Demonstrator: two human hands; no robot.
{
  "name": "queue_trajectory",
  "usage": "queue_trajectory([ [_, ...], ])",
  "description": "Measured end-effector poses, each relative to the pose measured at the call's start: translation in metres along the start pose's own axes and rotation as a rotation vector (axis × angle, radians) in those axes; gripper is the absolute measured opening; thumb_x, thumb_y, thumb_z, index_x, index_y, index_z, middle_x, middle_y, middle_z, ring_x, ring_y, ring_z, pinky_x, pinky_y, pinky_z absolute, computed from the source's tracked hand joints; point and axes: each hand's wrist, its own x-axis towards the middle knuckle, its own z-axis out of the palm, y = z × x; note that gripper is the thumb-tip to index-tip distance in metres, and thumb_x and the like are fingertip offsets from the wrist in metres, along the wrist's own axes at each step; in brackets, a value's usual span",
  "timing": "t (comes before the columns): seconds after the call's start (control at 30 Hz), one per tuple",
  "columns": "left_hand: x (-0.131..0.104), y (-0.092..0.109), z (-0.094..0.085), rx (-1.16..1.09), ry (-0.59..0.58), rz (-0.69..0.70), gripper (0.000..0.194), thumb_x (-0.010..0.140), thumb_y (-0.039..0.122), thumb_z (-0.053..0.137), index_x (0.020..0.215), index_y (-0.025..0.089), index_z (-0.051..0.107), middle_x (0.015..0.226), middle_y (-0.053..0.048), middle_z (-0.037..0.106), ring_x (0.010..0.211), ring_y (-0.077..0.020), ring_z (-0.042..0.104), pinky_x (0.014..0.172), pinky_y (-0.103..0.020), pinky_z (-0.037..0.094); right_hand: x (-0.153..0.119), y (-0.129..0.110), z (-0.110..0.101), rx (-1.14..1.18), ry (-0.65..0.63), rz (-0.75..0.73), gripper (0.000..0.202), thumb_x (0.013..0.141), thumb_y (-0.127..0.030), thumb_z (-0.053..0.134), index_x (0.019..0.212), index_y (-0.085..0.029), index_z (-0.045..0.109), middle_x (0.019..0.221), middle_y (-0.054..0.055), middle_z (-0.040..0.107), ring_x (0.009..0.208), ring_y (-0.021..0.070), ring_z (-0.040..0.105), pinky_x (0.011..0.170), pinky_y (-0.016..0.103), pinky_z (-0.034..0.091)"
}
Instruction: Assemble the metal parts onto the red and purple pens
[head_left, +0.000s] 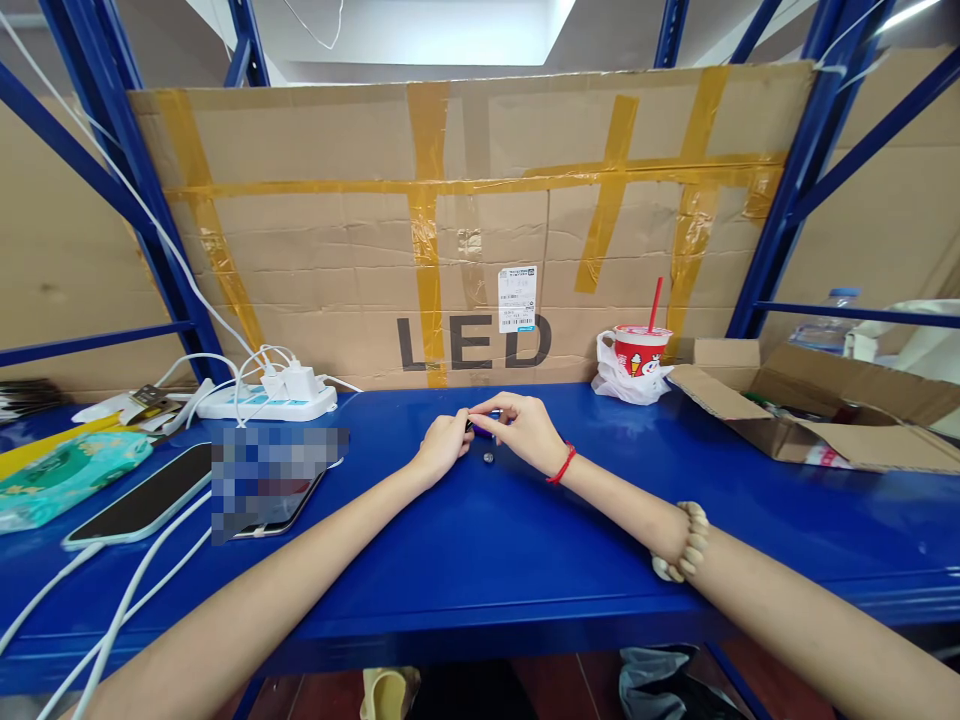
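Blue shelf (pixel 480 560) backed by taped cardboard: at two o'clock an open carton (pixel 810 410) holds items too dim to name, beside a red cup (pixel 636 352) with straw. Both arms stretch forward, left hand (pixel 444 443) and right hand (pixel 525 428) pinching a small dark, perhaps purple, object (pixel 484 424) between their fingertips. A tiny metal piece (pixel 489 458) lies loose at six o'clock of it.

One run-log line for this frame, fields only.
left hand: grip on small dark object | right hand: grip on same object | small round part: on blue shelf, between hands
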Motion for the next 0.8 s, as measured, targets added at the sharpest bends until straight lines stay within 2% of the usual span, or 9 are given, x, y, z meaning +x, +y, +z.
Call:
queue_trajectory([
  [0.37,0.003,-0.004,-0.001,-0.058,-0.007,0.004,0.04,0.076,0.047,0.023,0.048,0.019,0.026,0.036,0.005,0.029,0.034,-0.0063,0.028,0.038,-0.021,0.022,0.0,-0.001,0.0,0.029,-0.052,0.049,0.027,0.076,-0.039,0.049,0.083,-0.018,0.064,0.082,0.002,0.066,0.046,0.0059,0.052,0.049,0.02,0.044],
  [0.6,0.0,0.004,0.0,-0.228,-0.006,-0.037,0.035,0.078,0.036,0.028,0.048,0.019,0.024,0.037,0.007,0.023,0.032,-0.0044,0.022,0.035,-0.019,0.019,-0.002,-0.004,0.002,0.018,-0.07,0.075,0.025,0.075,-0.036,0.051,0.089,-0.019,0.061,0.073,-0.001,0.064,0.038,0.0034,0.047,0.045,0.018,0.04],
  [0.8,0.0,0.003,0.0,-0.185,-0.001,-0.021,0.038,0.078,0.037,0.027,0.045,0.018,0.025,0.036,0.006,0.024,0.032,-0.0046,0.023,0.036,-0.02,0.018,-0.003,-0.002,0.002,0.043,-0.102,0.089,0.026,0.076,-0.038,0.048,0.09,-0.019,0.058,0.066,-0.002,0.063,0.036,0.0041,0.047,0.04,0.017,0.038],
])
